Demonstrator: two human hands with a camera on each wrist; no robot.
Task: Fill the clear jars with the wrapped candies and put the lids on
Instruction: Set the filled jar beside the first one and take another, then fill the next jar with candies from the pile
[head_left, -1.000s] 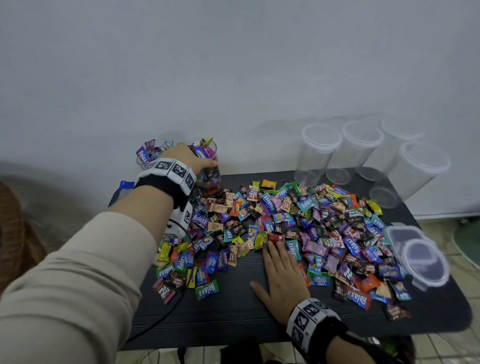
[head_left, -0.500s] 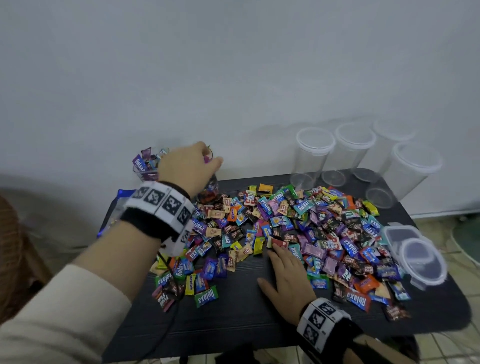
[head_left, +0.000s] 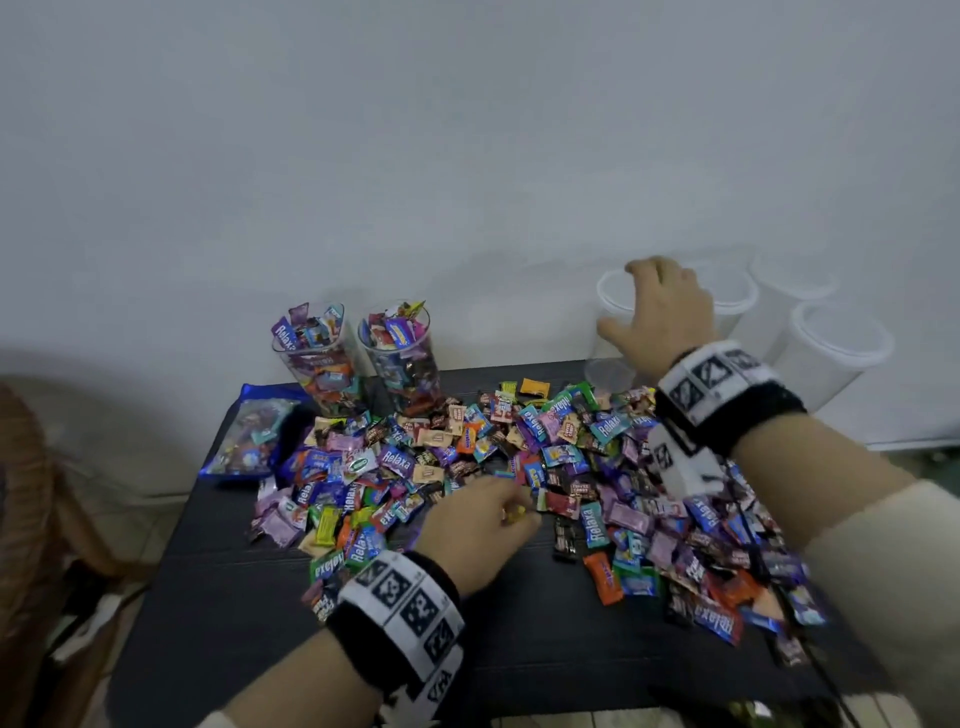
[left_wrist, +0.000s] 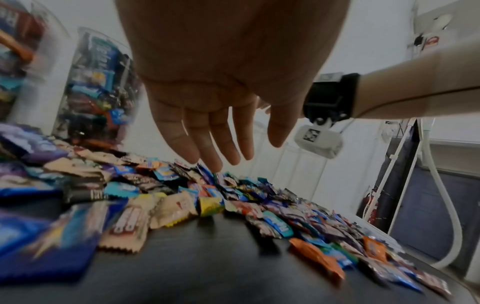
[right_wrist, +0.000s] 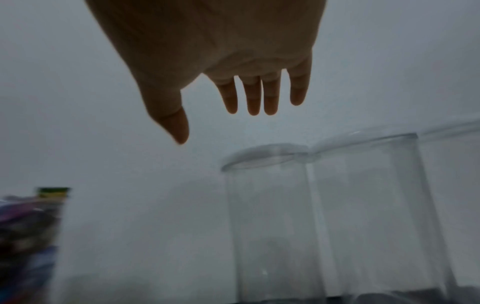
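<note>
Two clear jars, one (head_left: 317, 358) beside the other (head_left: 400, 353), stand heaped full of wrapped candies at the back left, with no lids on. Loose candies (head_left: 571, 457) cover the middle of the black table (head_left: 249, 639). My left hand (head_left: 498, 514) hovers low over the pile's near edge. In the left wrist view the left hand (left_wrist: 233, 152) has straight fingers and holds nothing. My right hand (head_left: 639, 306) reaches over the nearest empty jar (head_left: 610, 306) at the back right. In the right wrist view the right hand (right_wrist: 215, 125) is spread just above that empty jar (right_wrist: 270, 205), not touching it.
More empty jars (head_left: 831, 353) stand behind and right of the nearest one, close to the white wall. A blue candy bag (head_left: 249, 436) lies at the table's left edge. A wicker chair (head_left: 26, 493) sits off to the left. My right forearm hides the table's right side.
My left hand left the filled jar and dropped to the candy pile. My right hand lifted off the table and reached back right to the empty jars.
</note>
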